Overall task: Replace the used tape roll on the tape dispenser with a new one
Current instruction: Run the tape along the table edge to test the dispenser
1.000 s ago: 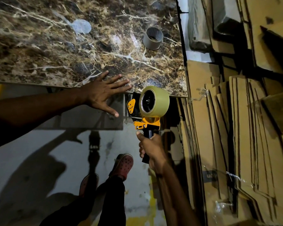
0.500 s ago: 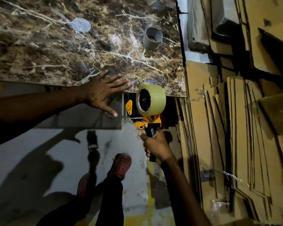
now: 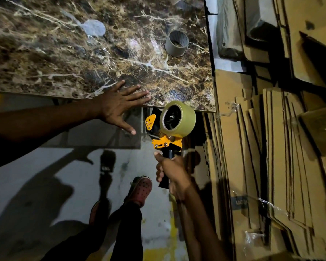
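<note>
A yellow and black tape dispenser (image 3: 167, 143) carries a full roll of clear tape (image 3: 178, 117) on its hub. My right hand (image 3: 170, 172) grips the dispenser's black handle from below and holds it upright just off the near edge of the marble table (image 3: 64, 59). My left hand (image 3: 119, 106) lies flat with spread fingers on the table's near edge, left of the roll and apart from it. The used grey cardboard core (image 3: 176, 44) stands on the table near its right edge.
Stacks of flattened cardboard boxes (image 3: 271, 157) fill the right side, close to the dispenser. A round clear patch (image 3: 94, 28) lies on the table top at the back. My legs and a red clog (image 3: 140, 189) stand on the grey floor below.
The dispenser and my right hand shifted slightly left and up toward the table edge. My left hand stayed flat on the table.
</note>
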